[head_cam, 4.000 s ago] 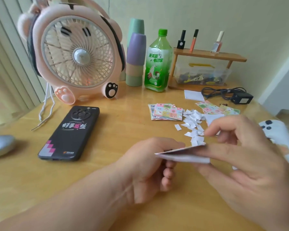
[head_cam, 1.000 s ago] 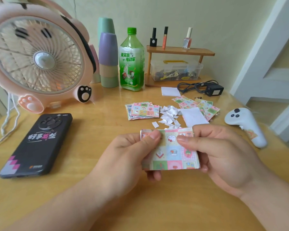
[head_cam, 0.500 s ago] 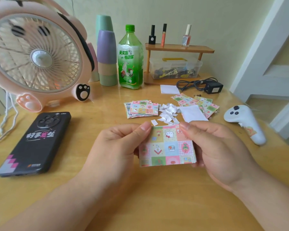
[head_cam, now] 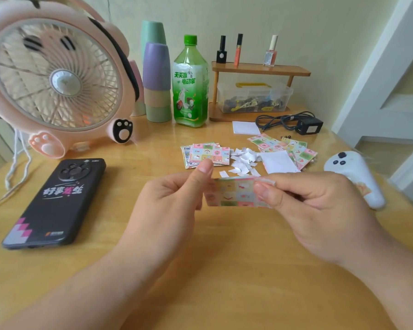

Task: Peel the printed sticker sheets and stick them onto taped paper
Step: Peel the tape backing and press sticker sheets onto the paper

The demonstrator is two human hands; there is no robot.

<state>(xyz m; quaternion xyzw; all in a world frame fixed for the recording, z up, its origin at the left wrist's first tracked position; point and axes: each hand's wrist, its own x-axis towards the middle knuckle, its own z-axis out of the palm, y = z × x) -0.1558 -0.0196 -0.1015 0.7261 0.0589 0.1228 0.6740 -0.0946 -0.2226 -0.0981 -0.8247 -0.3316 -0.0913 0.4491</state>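
Note:
A printed sticker sheet (head_cam: 234, 192) with pastel squares is held above the wooden table (head_cam: 224, 270), tilted away from me. My left hand (head_cam: 172, 206) pinches its left edge, thumb raised at the top. My right hand (head_cam: 320, 210) grips its right side with the thumb over the front. Behind them lie a stack of printed sheets (head_cam: 206, 154), a heap of white peeled scraps (head_cam: 243, 160), a plain white paper (head_cam: 280, 161) and more printed sheets (head_cam: 289, 147). A further white paper (head_cam: 246, 127) lies near the shelf.
A black phone (head_cam: 55, 201) lies at left, with a pink fan (head_cam: 57, 77) behind it. Stacked cups (head_cam: 156, 82), a green bottle (head_cam: 190, 84), a wooden shelf (head_cam: 260, 70) with a clear box and a black charger (head_cam: 308, 126) line the back. A white controller (head_cam: 355, 177) lies at right.
The sheet has tipped back from facing me to a flatter, foreshortened angle. My left thumb has lifted above its top edge; both hands stay on it.

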